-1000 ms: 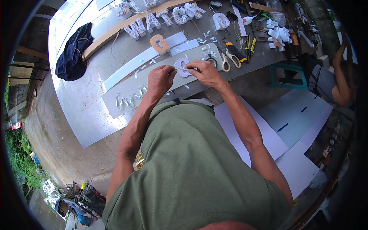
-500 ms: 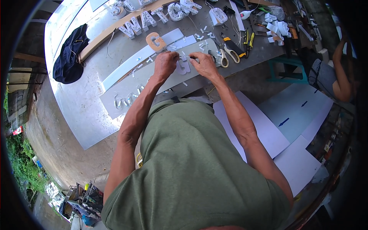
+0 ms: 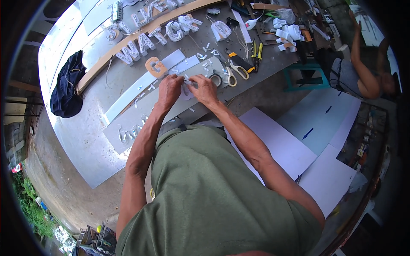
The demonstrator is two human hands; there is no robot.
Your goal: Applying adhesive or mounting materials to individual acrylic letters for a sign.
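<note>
Sheet metal [image 3: 85, 145] covers the table before us, and on it we see a long grey panel [image 3: 146, 106], by which we place everything else. Over the middle of the panel our left hand [image 3: 171, 91] and right hand [image 3: 205, 90] nearly meet, thumb and fingers of each pinched together on a small pale piece [image 3: 187, 79], too tiny for us to tell its exact form. Under them, on the panel and partly hidden, lies a lilac letter-shaped piece [image 3: 186, 96]. Just beyond the panel we see an orange letter-shaped piece [image 3: 150, 67]. On the panel's left end sit small wired pieces [image 3: 124, 138]; at its right end are a roll of dark tape [image 3: 220, 82] and a pair of scissors [image 3: 245, 77], with yellow-handled pliers [image 3: 259, 51] farther out. Well beyond the panel, white raised letters [image 3: 147, 42] stand beside a wooden bar [image 3: 100, 68]; left of it rests a dark cloth [image 3: 67, 85]. Well right of the panel we see a teal stool [image 3: 288, 81] and another person [image 3: 350, 79].
</note>
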